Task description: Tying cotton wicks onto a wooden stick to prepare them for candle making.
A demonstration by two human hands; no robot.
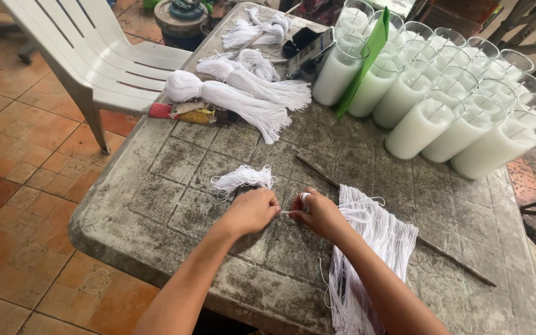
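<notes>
— What have we got in our hands?

— Our left hand [252, 209] is closed in a loose fist, fingertips pinched on a short length of white string [285, 213]. Our right hand [319, 214] is pinched on the other end of it, so the string runs taut across the small gap between the two hands. There is white wrapping on the right forefinger, and a ring shows on that hand.

— Where is all this?

— Over the near part of a worn grey table [175, 186], close to its front edge. Just under and to the right of our right wrist lies a flat sheet of cut white strings [379, 242], spread out and hanging off the edge towards us. A thin dark stick [404, 232] lies slantwise across the table, passing under those strings.

— And to the left?

— A small loose tuft of white string [242, 178] sits just beyond our left hand, not touching it.

— Further back?

— Thick white bundles of string [237, 96] lie near the far edge of the table. To the right stands a crowd of glass jars [442, 118] filled with white wax, touching one another, with a green sheet [364, 62] stuck upright among them. A white plastic chair [103, 56] stands on the tiled floor at the left.
</notes>
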